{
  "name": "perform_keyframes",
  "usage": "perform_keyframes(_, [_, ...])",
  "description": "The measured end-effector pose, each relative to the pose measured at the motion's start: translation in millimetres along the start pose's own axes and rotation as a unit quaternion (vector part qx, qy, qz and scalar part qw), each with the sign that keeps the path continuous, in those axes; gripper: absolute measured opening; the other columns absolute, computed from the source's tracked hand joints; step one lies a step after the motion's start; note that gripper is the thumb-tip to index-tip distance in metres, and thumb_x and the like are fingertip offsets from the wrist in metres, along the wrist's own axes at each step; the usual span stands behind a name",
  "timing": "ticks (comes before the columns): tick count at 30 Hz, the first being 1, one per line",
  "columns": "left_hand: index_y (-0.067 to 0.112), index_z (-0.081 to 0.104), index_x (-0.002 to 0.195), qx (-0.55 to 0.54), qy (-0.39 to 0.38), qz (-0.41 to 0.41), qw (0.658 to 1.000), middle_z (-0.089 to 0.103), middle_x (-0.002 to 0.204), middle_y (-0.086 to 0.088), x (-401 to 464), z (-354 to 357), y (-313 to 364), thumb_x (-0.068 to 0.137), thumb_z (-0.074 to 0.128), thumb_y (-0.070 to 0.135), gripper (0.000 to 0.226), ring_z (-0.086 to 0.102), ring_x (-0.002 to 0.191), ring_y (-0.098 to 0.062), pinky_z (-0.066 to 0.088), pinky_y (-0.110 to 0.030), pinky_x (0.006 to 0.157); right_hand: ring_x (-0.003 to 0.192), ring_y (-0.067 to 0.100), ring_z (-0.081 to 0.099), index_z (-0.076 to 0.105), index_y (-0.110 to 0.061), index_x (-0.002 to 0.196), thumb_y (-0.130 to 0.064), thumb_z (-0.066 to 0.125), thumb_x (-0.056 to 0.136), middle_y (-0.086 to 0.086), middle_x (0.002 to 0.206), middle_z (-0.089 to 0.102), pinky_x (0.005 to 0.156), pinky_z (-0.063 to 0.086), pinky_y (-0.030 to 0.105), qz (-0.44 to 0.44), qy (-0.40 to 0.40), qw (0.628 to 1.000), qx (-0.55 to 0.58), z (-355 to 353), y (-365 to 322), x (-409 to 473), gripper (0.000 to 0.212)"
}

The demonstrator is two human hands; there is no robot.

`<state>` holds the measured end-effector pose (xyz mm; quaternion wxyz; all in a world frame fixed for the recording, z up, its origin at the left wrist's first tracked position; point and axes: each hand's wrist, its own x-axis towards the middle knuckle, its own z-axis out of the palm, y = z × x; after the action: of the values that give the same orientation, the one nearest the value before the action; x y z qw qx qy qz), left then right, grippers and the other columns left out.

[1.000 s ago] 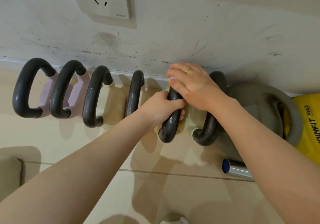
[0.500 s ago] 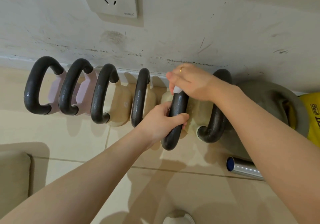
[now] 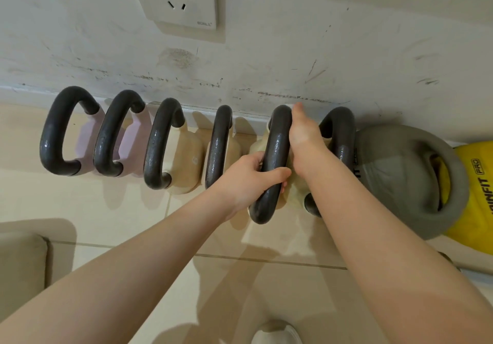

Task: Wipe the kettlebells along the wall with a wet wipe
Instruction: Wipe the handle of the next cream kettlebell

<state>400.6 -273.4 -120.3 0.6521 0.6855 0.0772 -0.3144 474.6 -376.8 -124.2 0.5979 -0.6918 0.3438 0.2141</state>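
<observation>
the fifth kettlebell's dark handle [image 3: 274,162] is gripped by the left hand [image 3: 253,175]. at its 3 o'clock the right hand [image 3: 304,141] is tucked behind it; its grasp cannot be told. no wipe is seen.

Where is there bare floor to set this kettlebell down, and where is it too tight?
Bare tile floor lies in front of the row, between the beige cushion and the shoe. Along the wall it is crowded: the left hand grips the fifth kettlebell's handle, and the right hand is squeezed between it and the sixth kettlebell's handle.
</observation>
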Motion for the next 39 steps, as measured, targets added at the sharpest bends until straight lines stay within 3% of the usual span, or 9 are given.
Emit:
perform_keyframes(3, [0.005,0.061,0.092,0.007,0.0,0.0,1.0,0.066,0.077,-0.008,4,-1,2,0.085,0.06,0.02,0.016,0.063,0.071,-0.018,0.05,-0.023,0.065,0.077,0.024,0.061,0.056,-0.012,0.109,-0.058,0.032,0.093,0.008,0.084,0.06,0.075,0.052,0.038,0.053,-0.021,0.997,0.043,-3,12,-15,0.054])
perform_keyframes(13, [-0.001,0.062,0.101,-0.008,0.015,-0.005,1.0,0.067,0.083,-0.013,10,1,10,0.087,0.06,0.023,0.028,0.065,0.078,-0.025,0.053,-0.028,0.076,0.061,0.017,0.064,0.057,-0.013,0.104,-0.041,0.039,0.097,0.008,0.08,0.061,0.05,0.049,0.026,-0.017,-0.038,0.994,0.098,-9,28,-26,0.034])
perform_keyframes(19, [0.011,0.068,0.094,-0.108,0.068,-0.073,0.989,0.072,0.1,-0.015,9,4,2,0.091,0.037,0.054,0.053,0.067,0.096,-0.025,0.047,-0.036,0.096,0.065,0.007,0.056,0.056,-0.019,0.065,-0.026,0.04,0.098,-0.006,0.063,0.058,0.064,0.046,0.017,-0.123,0.005,0.99,0.066,-13,61,-45,0.037])
perform_keyframes(21, [0.011,0.065,0.095,-0.197,0.07,-0.093,0.974,0.076,0.083,-0.008,3,4,-1,0.097,0.028,0.05,0.053,0.071,0.082,-0.017,0.052,-0.031,0.086,0.061,-0.004,0.058,0.065,-0.019,0.076,-0.029,0.037,0.1,-0.016,0.061,0.063,0.055,0.042,0.005,-0.127,-0.024,0.99,0.062,-13,88,-58,0.038])
perform_keyframes(24, [0.007,0.046,0.127,-0.245,0.076,-0.073,0.964,0.069,0.051,0.007,-6,5,-6,0.099,0.027,0.043,0.049,0.069,0.064,-0.006,0.046,-0.03,0.087,0.095,0.0,0.062,0.069,-0.016,0.105,-0.041,0.031,0.099,-0.008,0.099,0.072,0.077,0.043,0.011,-0.087,-0.069,0.991,0.076,-6,103,-67,0.046])
perform_keyframes(27, [0.015,0.06,0.111,-0.193,0.057,-0.044,0.979,0.075,0.075,0.002,-15,6,-12,0.1,0.028,0.038,0.04,0.069,0.079,-0.007,0.044,-0.029,0.085,0.104,0.013,0.061,0.068,-0.017,0.108,-0.044,0.029,0.098,0.0,0.107,0.071,0.087,0.044,0.026,-0.077,-0.071,0.99,0.092,-4,87,-67,0.048])
perform_keyframes(32, [0.01,0.06,0.111,-0.099,0.062,-0.039,0.992,0.065,0.105,-0.01,-22,12,-19,0.097,0.033,0.043,0.045,0.058,0.104,-0.02,0.039,-0.038,0.105,0.087,0.006,0.061,0.067,-0.023,0.085,-0.033,0.038,0.099,-0.005,0.088,0.069,0.079,0.046,0.016,-0.13,-0.022,0.991,-0.011,-14,105,-87,0.034])
perform_keyframes(34, [0.012,0.06,0.113,-0.087,0.076,-0.041,0.992,0.066,0.11,-0.009,-21,13,-15,0.096,0.034,0.046,0.046,0.058,0.108,-0.018,0.039,-0.032,0.101,0.099,0.015,0.062,0.069,-0.018,0.086,-0.031,0.044,0.097,0.004,0.101,0.071,0.096,0.044,0.033,-0.123,-0.034,0.991,-0.038,-26,104,-84,0.03])
perform_keyframes(39, [0.012,0.057,0.112,-0.04,0.121,-0.057,0.99,0.065,0.097,-0.007,-8,23,9,0.088,0.051,0.049,0.045,0.061,0.087,-0.018,0.044,-0.026,0.068,0.083,0.012,0.062,0.068,-0.017,0.08,-0.02,0.052,0.092,0.0,0.082,0.065,0.087,0.05,0.034,-0.135,-0.009,0.991,0.022,-35,87,-81,0.02])
